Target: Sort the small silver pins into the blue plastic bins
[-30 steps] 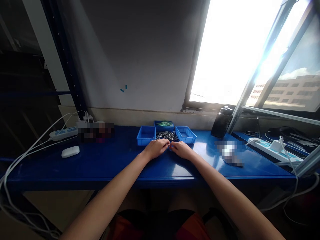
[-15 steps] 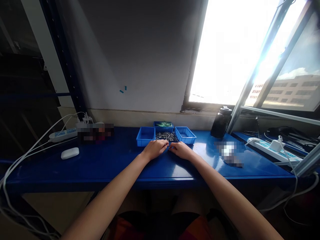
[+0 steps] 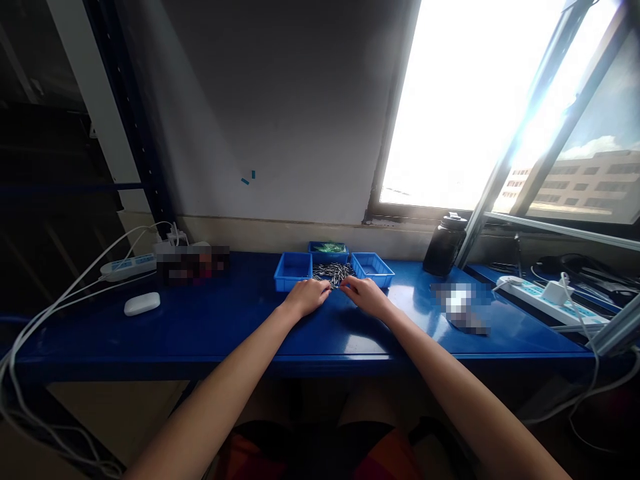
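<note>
A heap of small dark and silvery metal pieces, screws by their look (image 3: 334,271), lies between the blue bins on the table. At its near edge my left hand (image 3: 309,297) rests with fingers curled and pressed together. Facing it, close but apart, my right hand (image 3: 367,295) has its thumb and fingertips pinched. Whatever is in either hand's fingertips is too small to make out. A blue bin (image 3: 293,283) stands just beyond my left hand, and another blue bin (image 3: 383,274) beyond my right. Behind the heap, a third blue bin (image 3: 311,256) holds green bags (image 3: 329,247).
On the blue table (image 3: 225,340), a white rounded case (image 3: 142,304) and a power strip (image 3: 127,267) lie at the left. A black bottle (image 3: 444,245) stands right of the bins, with a blurred-out item nearby. Another power strip (image 3: 540,297) and cables are farther right.
My right hand has lifted slightly and moved a little farther over the near edge of the heap. My left hand has shifted slightly left, widening the gap. The bins have stayed put.
</note>
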Available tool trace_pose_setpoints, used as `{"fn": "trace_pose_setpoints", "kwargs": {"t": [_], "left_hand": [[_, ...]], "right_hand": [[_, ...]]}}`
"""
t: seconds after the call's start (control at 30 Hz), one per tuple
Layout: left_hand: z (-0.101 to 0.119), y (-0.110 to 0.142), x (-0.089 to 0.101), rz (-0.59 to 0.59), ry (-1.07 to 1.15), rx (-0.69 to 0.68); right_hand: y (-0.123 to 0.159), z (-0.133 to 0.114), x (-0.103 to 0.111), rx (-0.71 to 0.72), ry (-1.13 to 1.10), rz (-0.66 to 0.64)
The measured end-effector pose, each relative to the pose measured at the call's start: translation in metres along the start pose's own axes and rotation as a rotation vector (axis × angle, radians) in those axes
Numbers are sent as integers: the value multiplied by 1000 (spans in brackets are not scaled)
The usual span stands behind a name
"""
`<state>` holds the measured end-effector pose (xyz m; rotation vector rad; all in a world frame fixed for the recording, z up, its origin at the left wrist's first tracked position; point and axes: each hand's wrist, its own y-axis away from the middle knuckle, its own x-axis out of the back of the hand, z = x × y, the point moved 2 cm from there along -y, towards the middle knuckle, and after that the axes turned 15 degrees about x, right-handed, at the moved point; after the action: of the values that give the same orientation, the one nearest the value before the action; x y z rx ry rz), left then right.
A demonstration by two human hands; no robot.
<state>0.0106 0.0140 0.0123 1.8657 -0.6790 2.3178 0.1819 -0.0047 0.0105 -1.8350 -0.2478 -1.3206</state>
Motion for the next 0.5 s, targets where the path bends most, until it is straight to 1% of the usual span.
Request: {"fn": "trace_pose_setpoints", "kwargs": {"t": [0.13, 0.2, 0.37, 0.5], "left_hand": [[2, 0, -4, -66, 31, -66], [2, 0, -4, -80, 41, -67], [2, 1, 0, -62, 30, -36], [1, 1, 2, -14, 36, -7]], "right_hand": [[0, -9, 2, 73, -30, 33], [0, -10, 2, 77, -32, 36], [0, -3, 1, 12, -8, 28], [0, 2, 1, -72, 29, -33]]}}
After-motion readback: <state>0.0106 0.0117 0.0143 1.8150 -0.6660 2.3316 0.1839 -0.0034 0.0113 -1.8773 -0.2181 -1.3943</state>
